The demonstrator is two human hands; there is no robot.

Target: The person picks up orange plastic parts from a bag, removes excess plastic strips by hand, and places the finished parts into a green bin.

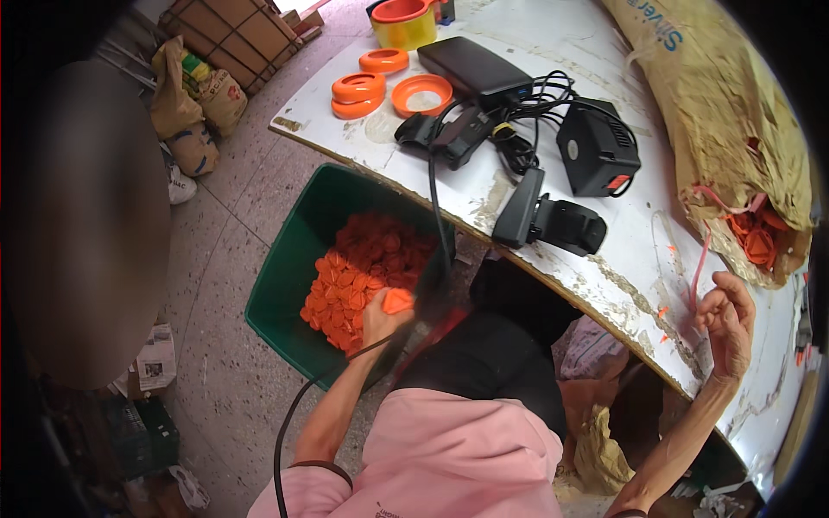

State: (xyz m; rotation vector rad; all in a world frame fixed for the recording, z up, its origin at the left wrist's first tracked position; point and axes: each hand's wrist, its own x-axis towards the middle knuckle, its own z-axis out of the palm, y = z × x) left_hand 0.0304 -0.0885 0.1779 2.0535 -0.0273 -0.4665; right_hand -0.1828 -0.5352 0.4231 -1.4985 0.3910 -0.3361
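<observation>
An orange cap (398,300) sits in the left hand (380,318), fingers curled shut around it, just over the heap of orange caps (367,263) that fills the green bin (289,268) on the floor below the table edge. The right hand (728,321) rests on the white table (604,250), fingers loosely bent and half open, thumb and forefinger touching a pink string (701,259) that runs up to a brown paper sack (717,112). The sack lies on its side with blue lettering near its top; its torn mouth shows more orange caps inside. Orange rings (358,88) and a yellow tub (404,24) stand at the table's far end. Tan sacks (194,95) with printed labels lean on the floor beside a strapped carton (229,34).
</observation>
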